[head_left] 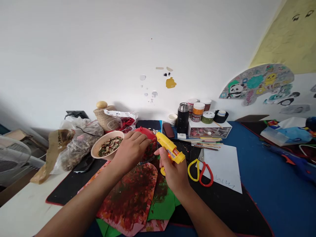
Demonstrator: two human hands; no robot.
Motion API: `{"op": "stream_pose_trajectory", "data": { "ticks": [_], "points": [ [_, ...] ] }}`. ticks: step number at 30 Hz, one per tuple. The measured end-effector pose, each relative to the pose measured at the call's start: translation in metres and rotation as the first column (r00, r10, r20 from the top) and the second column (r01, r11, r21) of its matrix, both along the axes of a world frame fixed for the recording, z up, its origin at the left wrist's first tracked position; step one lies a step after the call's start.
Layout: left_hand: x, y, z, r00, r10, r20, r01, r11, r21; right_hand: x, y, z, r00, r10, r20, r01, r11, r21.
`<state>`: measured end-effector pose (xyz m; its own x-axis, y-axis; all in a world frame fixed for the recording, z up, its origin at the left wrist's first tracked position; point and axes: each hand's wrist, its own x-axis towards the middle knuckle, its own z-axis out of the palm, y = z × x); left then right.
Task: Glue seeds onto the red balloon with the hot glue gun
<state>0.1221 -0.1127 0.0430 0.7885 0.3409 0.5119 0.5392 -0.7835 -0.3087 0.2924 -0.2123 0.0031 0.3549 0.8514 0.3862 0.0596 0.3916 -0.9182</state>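
Observation:
My right hand [174, 169] is wrapped round a yellow hot glue gun [170, 146], its nozzle pointing up and to the left and a small red light glowing on its side. With fingers curled over it, my left hand [134, 144] grips a round red object [146, 132] that looks like a balloon with a knot on top. Its lower part is speckled and mostly hidden by my hand. Just left of that hand stands a pale bowl [95, 149] of small brown and green flakes. Paint-smeared red paper [130, 197] lies below, over green paper [164, 204].
Scissors [203, 172] with yellow and red handles lie on white paper [227, 164] at the right. Behind stand a black flask [183, 118], paint jars [198, 108] and several pencils [207, 144]. Plastic bags [79, 141], twine [105, 118] and a fan [13, 153] are left.

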Motion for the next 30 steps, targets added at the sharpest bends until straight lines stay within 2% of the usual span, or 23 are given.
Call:
{"op": "stream_pose_trajectory", "data": {
  "ticks": [6, 13, 22, 30],
  "points": [
    [-0.001, 0.001, -0.009, 0.999, -0.029, 0.017, 0.029, 1.000, -0.011, 0.001, 0.003, -0.002, 0.999, -0.028, -0.041, 0.028, 1.000, 0.009],
    [-0.001, 0.003, -0.013, 0.997, -0.061, 0.056, 0.063, 0.997, -0.032, 0.001, 0.002, 0.002, 0.998, 0.022, -0.063, -0.024, 1.000, -0.019],
    [-0.003, 0.001, -0.016, 1.000, -0.019, 0.010, 0.019, 1.000, 0.005, 0.000, 0.001, 0.000, 0.999, 0.025, -0.035, -0.026, 0.999, -0.030],
    [-0.002, 0.000, -0.017, 0.999, 0.035, 0.014, -0.035, 0.999, -0.032, -0.001, -0.001, 0.001, 1.000, 0.022, -0.003, -0.022, 0.999, -0.026]
  ]
}}
